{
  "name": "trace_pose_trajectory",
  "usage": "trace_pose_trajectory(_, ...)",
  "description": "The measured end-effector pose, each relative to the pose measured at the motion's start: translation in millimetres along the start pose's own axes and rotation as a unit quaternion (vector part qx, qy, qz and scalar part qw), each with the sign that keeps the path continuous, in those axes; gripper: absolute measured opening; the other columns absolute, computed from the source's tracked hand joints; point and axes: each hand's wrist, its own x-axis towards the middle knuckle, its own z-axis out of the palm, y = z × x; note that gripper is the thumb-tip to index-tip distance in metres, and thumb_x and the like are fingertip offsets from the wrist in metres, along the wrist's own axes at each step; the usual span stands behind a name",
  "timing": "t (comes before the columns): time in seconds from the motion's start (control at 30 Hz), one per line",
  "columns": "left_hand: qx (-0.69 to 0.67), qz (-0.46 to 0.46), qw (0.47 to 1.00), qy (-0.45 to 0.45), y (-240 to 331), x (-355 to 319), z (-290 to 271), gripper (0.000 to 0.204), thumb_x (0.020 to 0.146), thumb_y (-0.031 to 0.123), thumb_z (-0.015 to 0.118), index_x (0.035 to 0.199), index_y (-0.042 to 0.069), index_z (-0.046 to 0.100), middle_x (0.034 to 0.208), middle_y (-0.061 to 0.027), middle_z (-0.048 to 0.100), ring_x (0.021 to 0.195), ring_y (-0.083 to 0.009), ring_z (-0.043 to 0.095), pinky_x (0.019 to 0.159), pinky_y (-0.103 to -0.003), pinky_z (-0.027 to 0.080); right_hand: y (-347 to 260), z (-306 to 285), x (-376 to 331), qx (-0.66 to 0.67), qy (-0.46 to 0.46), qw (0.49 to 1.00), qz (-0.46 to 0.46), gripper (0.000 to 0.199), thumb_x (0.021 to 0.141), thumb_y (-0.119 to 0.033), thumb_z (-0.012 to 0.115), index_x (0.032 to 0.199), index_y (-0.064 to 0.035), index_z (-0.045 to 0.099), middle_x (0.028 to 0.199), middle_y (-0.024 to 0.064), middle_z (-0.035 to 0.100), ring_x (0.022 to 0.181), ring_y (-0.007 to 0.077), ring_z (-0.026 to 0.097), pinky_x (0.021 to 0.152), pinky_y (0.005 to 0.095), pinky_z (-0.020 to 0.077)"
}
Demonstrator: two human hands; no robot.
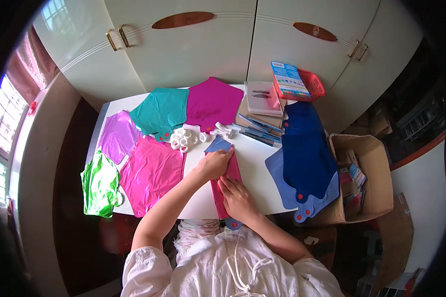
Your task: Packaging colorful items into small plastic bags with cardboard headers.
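A long narrow folded strip of pink sheet (218,200) with blue ends lies on the white table in front of me. Its blue far end (218,143) shows beyond my knuckles, and a blue rounded tab with a red dot (234,224) hangs at the near edge. My left hand (215,165) is closed on the strip's upper part, the fingers curled over it. Lower down, my right hand (239,199) lies flat along the strip's right side, its fingers stretched out. Small white rings (183,140) lie in a pile just beyond.
Left are flat shiny sheets: pink (151,173), green (99,184), purple (116,136), teal (159,111) and magenta (214,104). Blue sheets (307,158) lie right. Behind are pens (257,131), a clear-covered pad (263,98) and a red basket (314,85). An open cardboard box (384,180) stands right.
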Motion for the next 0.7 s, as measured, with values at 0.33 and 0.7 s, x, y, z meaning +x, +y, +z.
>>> trace_pose_trajectory(0.33,0.039,0.001,0.999,0.018,-8,11,7,0.049,0.086,0.017,0.049,0.132,0.002,0.047,0.09,-0.021,0.064,0.076,-0.0384,0.064,0.069,-0.046,0.052,12,-2,1,0.132,0.004,0.991,0.004,0.04,0.085,-0.009,0.057,0.125,-0.0005,0.055,0.127,0.0171,0.055,0.119,0.0327,0.052,0.103,0.0413,0.0398)
trace_pose_trajectory(0.7,0.06,-0.006,0.997,0.044,0,5,6,0.05,0.086,0.021,0.052,0.131,0.003,0.046,0.09,-0.021,0.064,0.073,-0.0385,0.065,0.063,-0.045,0.054,84,-30,45,-0.015,0.007,1.0,-0.017,0.028,0.07,-0.028,0.076,0.092,-0.0111,0.073,0.125,0.0077,0.057,0.121,0.0301,0.048,0.099,0.0429,0.0414)
